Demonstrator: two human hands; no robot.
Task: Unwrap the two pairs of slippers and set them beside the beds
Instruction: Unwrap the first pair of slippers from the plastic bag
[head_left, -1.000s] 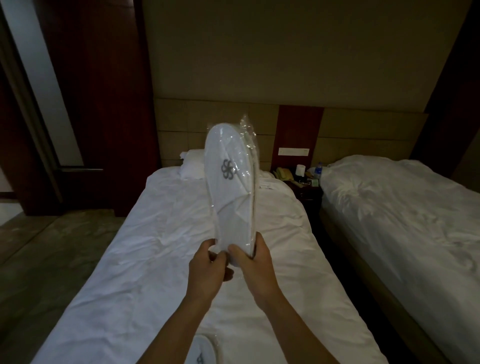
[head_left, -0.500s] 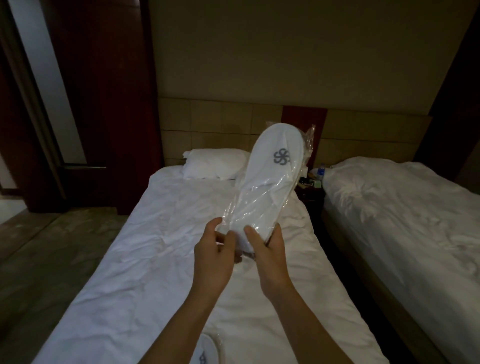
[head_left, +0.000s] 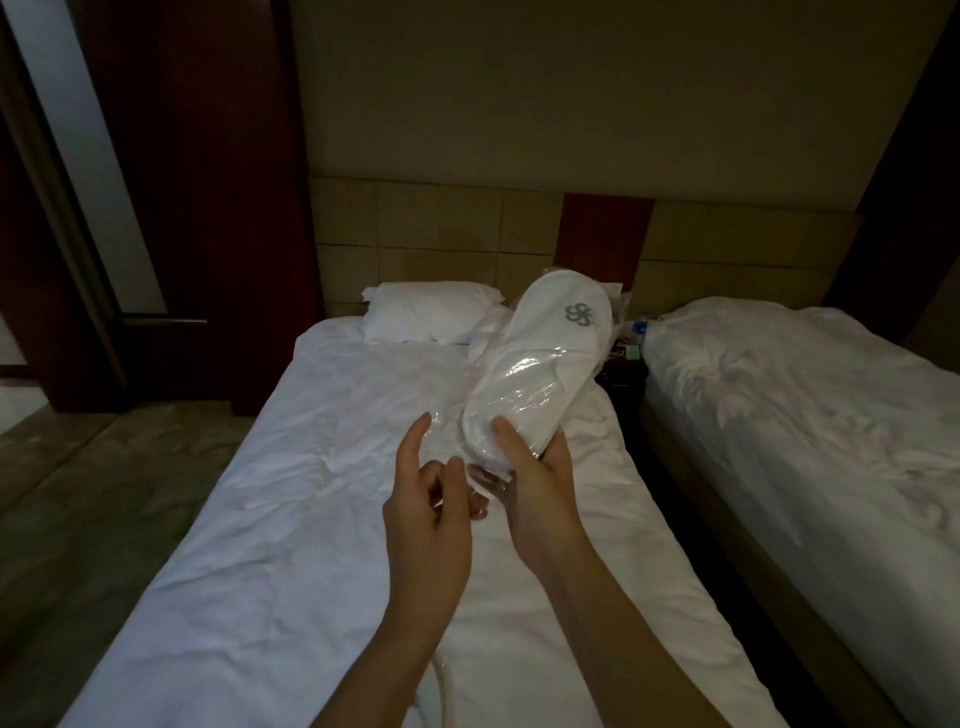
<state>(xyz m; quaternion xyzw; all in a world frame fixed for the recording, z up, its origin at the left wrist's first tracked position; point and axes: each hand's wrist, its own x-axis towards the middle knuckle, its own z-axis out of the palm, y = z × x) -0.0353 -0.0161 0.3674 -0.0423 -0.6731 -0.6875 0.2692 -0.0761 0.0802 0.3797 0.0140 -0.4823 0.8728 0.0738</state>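
Observation:
A pair of white slippers (head_left: 540, 358) with a grey flower logo, still in clear plastic wrap, is held over the left bed (head_left: 291, 519), toe tilted up to the right. My right hand (head_left: 535, 488) grips its heel end from below, thumb on top. My left hand (head_left: 426, 504) pinches the loose plastic at the heel end. A second wrapped pair (head_left: 431, 696) lies on the bed's near end, mostly hidden by my left forearm.
The right bed (head_left: 810, 415) has rumpled white bedding. Between the beds are a narrow dark gap and a nightstand (head_left: 623, 364) with a water bottle and small items. A pillow (head_left: 431, 312) lies at the left bed's head. Stone floor and a dark wood door are on the left.
The wrapped slippers have tipped from upright to leaning right and lower. My left hand has shifted off the slipper to the loose plastic at the heel.

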